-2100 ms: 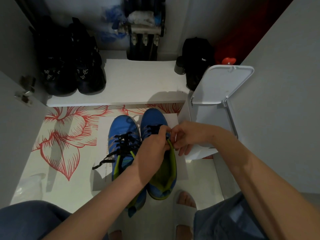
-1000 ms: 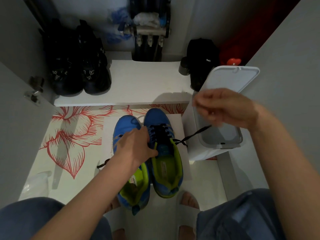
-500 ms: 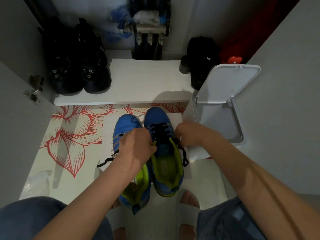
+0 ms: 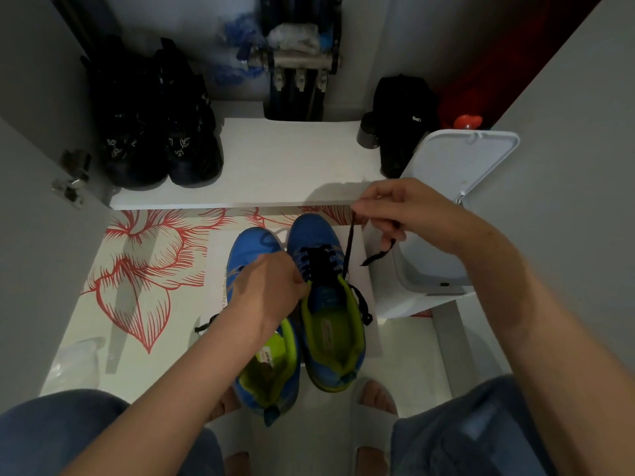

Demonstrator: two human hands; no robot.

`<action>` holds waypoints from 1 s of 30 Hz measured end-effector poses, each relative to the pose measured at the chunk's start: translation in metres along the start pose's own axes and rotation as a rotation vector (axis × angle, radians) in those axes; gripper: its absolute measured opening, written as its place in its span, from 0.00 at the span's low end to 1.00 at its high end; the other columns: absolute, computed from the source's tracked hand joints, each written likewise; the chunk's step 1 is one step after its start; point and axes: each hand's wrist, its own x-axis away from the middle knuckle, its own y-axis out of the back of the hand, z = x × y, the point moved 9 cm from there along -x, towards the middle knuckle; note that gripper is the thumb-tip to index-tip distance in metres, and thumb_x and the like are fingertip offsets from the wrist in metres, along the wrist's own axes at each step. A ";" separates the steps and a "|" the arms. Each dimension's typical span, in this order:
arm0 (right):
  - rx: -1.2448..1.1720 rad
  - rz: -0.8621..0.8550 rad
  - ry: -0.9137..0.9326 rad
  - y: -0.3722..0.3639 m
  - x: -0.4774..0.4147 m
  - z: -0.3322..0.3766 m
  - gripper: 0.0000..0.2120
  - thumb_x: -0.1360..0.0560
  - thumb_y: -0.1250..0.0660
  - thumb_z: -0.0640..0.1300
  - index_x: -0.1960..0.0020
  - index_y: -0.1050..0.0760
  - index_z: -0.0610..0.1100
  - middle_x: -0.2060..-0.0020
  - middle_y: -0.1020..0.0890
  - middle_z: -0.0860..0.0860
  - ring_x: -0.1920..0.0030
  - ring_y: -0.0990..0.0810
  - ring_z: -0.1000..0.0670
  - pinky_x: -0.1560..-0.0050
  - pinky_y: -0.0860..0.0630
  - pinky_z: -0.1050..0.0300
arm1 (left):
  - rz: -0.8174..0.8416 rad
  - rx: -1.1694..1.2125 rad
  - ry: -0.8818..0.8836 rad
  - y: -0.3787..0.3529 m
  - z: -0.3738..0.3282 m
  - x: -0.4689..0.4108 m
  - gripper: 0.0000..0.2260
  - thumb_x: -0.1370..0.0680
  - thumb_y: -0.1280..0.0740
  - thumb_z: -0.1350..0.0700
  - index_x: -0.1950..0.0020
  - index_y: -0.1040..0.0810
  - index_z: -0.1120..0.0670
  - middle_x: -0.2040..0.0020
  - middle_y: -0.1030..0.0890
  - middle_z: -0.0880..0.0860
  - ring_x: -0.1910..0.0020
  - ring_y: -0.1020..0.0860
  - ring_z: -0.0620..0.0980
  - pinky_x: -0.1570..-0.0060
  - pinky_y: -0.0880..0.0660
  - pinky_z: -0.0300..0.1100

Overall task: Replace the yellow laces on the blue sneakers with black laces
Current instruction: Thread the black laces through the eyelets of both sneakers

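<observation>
Two blue sneakers with lime-green lining stand side by side on the floor, toes pointing away from me. The right sneaker [image 4: 330, 324] has a black lace [image 4: 347, 250] threaded through its eyelets. My right hand [image 4: 405, 211] pinches that lace's end and holds it taut, up and to the right of the shoe. My left hand [image 4: 268, 290] grips the right sneaker's tongue area at the left eyelets and covers the middle of the left sneaker [image 4: 256, 341]. Another black lace end [image 4: 206, 326] trails left of the left sneaker.
A white pedal bin [image 4: 433, 255] with its lid open stands right of the shoes. On a white shelf [image 4: 281, 166] behind are black shoes [image 4: 158, 132] and a black bag [image 4: 402, 121]. The floor mat [image 4: 137, 262] has a red flower print. My sandalled feet [image 4: 374, 400] are below.
My right hand has risen from the right sneaker's eyelets up and to the right, drawing the black lace taut. My left hand stays on the shoes.
</observation>
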 end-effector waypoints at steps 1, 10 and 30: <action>-0.023 0.018 0.013 -0.005 0.000 0.003 0.12 0.23 0.36 0.46 0.52 0.24 0.36 0.74 0.32 0.49 0.75 0.36 0.53 0.70 0.26 0.60 | -0.042 0.084 -0.008 0.010 0.000 0.000 0.09 0.22 0.37 0.52 0.56 0.19 0.53 0.63 0.21 0.50 0.61 0.21 0.49 0.62 0.26 0.39; -0.805 0.078 0.058 -0.054 -0.022 0.016 0.11 0.19 0.47 0.34 0.41 0.30 0.35 0.66 0.28 0.47 0.76 0.33 0.57 0.73 0.30 0.64 | 0.431 1.124 0.009 0.005 -0.034 0.020 0.18 0.22 0.38 0.67 0.32 0.30 0.59 0.41 0.21 0.55 0.57 0.18 0.47 0.61 0.20 0.34; 0.200 0.261 0.043 -0.080 -0.008 -0.016 0.26 0.26 0.36 0.31 0.30 0.32 0.45 0.57 0.18 0.44 0.58 0.17 0.45 0.51 0.19 0.51 | -0.088 0.727 0.026 0.029 -0.005 0.003 0.19 0.27 0.28 0.53 0.44 0.32 0.60 0.77 0.22 0.45 0.76 0.26 0.35 0.75 0.33 0.24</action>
